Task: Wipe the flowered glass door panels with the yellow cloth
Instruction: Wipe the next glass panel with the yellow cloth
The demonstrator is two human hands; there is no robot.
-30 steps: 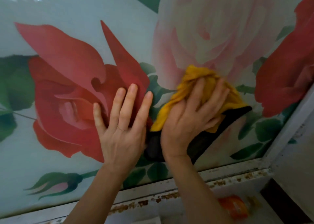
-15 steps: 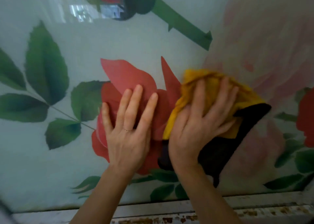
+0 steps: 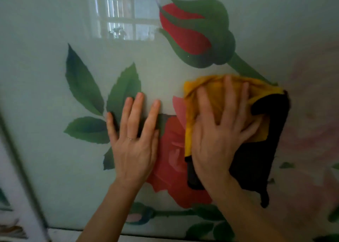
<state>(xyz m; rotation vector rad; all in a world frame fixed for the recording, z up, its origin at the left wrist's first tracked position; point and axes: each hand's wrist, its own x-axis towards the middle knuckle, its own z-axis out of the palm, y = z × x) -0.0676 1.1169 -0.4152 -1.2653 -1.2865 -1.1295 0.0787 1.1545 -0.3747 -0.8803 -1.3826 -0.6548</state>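
I see the left grip point(image 3: 134, 140) flat, fingers straight, holding nothing, on the flowered glass door panel point(image 3: 45, 76) beside its printed red rose point(image 3: 170, 168), while just beside it the right grip point(image 3: 220, 137), fingers spread and uncurled, presses the yellow cloth point(image 3: 214, 94) against the glass below a rosebud point(image 3: 183, 34).

Dim, soft daylight; window reflection point(image 3: 126, 19) on glass panel point(image 3: 45, 76); motion blur, worst lower left edge.

Single head-worn wide-angle view, close to the flowered glass door panel point(image 3: 55, 159), facing it squarely, both hands point(image 3: 134, 146) central in frame.
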